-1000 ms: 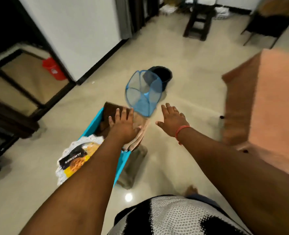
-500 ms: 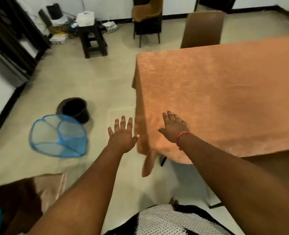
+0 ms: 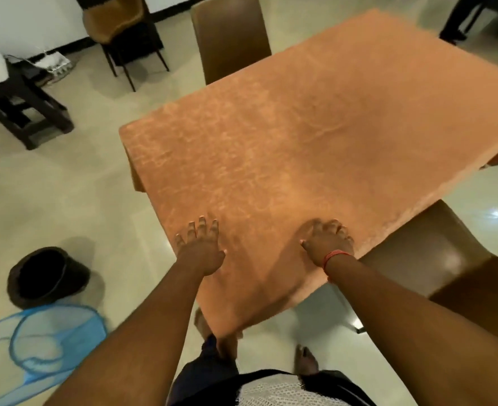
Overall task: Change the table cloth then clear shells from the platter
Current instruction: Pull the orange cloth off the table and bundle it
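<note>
At the bottom of the frame I see my two bare arms reaching up the middle. My left hand [image 3: 201, 248] lies flat, fingers straight and spread apart, on the near edge of the table cloth [image 3: 315, 136]. My right hand [image 3: 328, 241], with a red band at the wrist, rests on the same edge a little to the right. Its fingers look a bit bent and blurry, so I can't say for sure if it pinches the cloth or only presses it. I think both hands sit at the near edge because that is the easy place to take hold and pull the cloth off.

The cloth is orange, soft and a little fuzzy, with faint wrinkles. It covers the whole table top in the middle of the frame and hangs down at the near corner. I see no platter or shells anywhere.

At the lower left lies a blue mesh basket [image 3: 43, 344], thin and see-through, tipped on the shiny pale floor. Just above it sits a round dark bin [image 3: 47, 276].

At the right edge is a smooth brown chair [image 3: 446, 268]. Another chair [image 3: 230, 36] stands at the top, behind the table. A dark wooden stool [image 3: 22, 106] is at the upper left.
</note>
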`<action>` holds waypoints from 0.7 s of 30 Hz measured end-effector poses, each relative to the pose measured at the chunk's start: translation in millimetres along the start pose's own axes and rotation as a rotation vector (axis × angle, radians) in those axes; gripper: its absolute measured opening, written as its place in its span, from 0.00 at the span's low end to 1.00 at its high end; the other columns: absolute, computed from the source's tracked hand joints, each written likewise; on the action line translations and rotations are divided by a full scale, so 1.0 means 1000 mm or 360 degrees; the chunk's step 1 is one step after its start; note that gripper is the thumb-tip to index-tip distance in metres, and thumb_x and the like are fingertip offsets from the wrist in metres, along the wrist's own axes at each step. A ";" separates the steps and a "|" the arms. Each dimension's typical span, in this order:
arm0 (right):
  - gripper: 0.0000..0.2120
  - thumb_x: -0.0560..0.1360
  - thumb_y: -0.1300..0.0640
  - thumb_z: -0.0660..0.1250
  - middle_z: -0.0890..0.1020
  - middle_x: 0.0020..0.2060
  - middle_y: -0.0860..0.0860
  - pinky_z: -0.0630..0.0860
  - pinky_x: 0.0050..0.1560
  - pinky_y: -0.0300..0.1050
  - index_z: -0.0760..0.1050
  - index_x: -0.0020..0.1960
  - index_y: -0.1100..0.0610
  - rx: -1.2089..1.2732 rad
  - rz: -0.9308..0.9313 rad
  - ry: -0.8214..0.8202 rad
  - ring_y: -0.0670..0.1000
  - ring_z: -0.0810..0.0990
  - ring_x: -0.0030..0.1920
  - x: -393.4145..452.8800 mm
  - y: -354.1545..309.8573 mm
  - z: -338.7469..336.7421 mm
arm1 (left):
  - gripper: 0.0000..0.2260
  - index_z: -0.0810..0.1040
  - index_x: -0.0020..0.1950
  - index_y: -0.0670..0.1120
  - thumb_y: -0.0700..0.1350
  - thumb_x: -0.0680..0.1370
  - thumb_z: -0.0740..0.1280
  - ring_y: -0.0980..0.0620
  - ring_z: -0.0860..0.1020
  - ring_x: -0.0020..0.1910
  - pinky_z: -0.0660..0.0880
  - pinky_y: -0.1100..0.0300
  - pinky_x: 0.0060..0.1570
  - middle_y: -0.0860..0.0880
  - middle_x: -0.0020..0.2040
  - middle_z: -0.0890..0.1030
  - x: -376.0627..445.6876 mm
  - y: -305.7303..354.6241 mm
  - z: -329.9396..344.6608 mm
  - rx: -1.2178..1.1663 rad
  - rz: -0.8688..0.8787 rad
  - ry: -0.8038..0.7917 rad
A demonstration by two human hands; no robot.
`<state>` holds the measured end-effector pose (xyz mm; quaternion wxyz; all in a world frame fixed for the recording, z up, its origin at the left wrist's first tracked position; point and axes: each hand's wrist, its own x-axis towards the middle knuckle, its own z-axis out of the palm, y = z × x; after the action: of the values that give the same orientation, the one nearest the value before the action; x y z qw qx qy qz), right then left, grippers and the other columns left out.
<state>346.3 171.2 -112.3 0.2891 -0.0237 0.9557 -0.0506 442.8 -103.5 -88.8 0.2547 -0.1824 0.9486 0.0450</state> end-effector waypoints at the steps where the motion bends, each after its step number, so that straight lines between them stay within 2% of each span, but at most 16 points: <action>1: 0.36 0.80 0.40 0.55 0.47 0.78 0.65 0.54 0.74 0.66 0.46 0.80 0.54 0.0050 0.0087 0.0003 0.68 0.47 0.77 0.005 -0.004 0.004 | 0.37 0.41 0.81 0.53 0.61 0.80 0.58 0.40 0.42 0.80 0.46 0.35 0.74 0.46 0.81 0.41 0.018 -0.009 -0.003 0.0012 0.0012 0.0003; 7: 0.36 0.79 0.38 0.55 0.45 0.77 0.67 0.50 0.76 0.64 0.45 0.79 0.52 0.0244 0.0417 0.0205 0.69 0.44 0.77 0.026 -0.039 0.022 | 0.35 0.43 0.81 0.51 0.61 0.80 0.56 0.37 0.41 0.79 0.44 0.37 0.75 0.42 0.81 0.40 0.123 -0.071 -0.040 -0.0034 0.0009 0.0017; 12: 0.39 0.78 0.44 0.60 0.47 0.78 0.67 0.48 0.77 0.61 0.41 0.80 0.51 0.0396 0.0551 0.0293 0.68 0.46 0.78 0.044 -0.059 0.022 | 0.37 0.42 0.81 0.52 0.67 0.79 0.52 0.32 0.37 0.77 0.41 0.33 0.73 0.37 0.80 0.38 0.177 -0.107 -0.042 -0.0224 -0.0090 0.0036; 16: 0.39 0.77 0.45 0.60 0.49 0.78 0.65 0.49 0.78 0.58 0.45 0.81 0.54 0.0545 0.0464 0.0328 0.65 0.47 0.78 0.063 -0.095 0.016 | 0.39 0.46 0.81 0.47 0.65 0.78 0.56 0.33 0.39 0.78 0.41 0.34 0.74 0.40 0.81 0.41 0.187 -0.087 -0.040 -0.0258 0.0022 0.0099; 18: 0.41 0.73 0.39 0.54 0.51 0.79 0.63 0.49 0.78 0.57 0.48 0.81 0.56 0.0573 0.0363 0.0327 0.64 0.48 0.78 0.073 -0.118 0.012 | 0.38 0.48 0.81 0.45 0.64 0.79 0.56 0.35 0.39 0.78 0.39 0.38 0.75 0.44 0.81 0.42 0.192 -0.074 -0.043 -0.0267 0.0143 0.0107; 21: 0.38 0.76 0.44 0.58 0.52 0.79 0.58 0.50 0.78 0.48 0.49 0.80 0.55 0.0741 0.0196 0.0246 0.57 0.51 0.79 0.089 -0.162 0.008 | 0.32 0.52 0.81 0.44 0.60 0.82 0.54 0.40 0.41 0.79 0.38 0.42 0.76 0.46 0.82 0.46 0.208 -0.053 -0.054 -0.0339 0.0379 0.0020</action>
<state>279.3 3.4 -149.6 0.2154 0.1057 0.9372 -0.2533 269.8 -229.5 -145.3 0.2209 -0.0950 0.9549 0.1741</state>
